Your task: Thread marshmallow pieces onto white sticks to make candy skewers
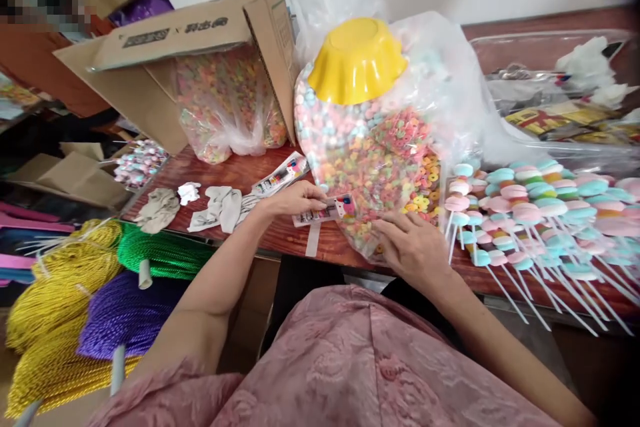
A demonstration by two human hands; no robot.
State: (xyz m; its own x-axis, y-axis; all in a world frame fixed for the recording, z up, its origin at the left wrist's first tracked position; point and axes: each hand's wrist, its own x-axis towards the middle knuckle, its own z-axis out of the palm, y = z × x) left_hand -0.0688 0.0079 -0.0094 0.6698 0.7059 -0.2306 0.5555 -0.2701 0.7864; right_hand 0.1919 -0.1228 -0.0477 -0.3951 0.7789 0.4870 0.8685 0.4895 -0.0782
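My left hand (299,199) has its fingers bent and pinched at the edge of a small clear packet (344,206) with a printed label. A similar printed packet (281,174) lies on the table just beyond that wrist. My right hand (414,250) rests over the near right side of a big clear bag of colourful ring-shaped candies (373,170), its fingers slightly bent and apart. I see nothing held in it. On the same pile, behind the ring candies, are pink, white and blue candies (320,120) in clear plastic.
An upturned yellow bowl (357,60) sits on the bags. An open cardboard box (200,33) holds more bagged candy. Marshmallow sticks (540,207) lie at right, by a clear plastic tray (550,40). Pale gloves (220,209) and purple cord bundles (133,310) are at left.
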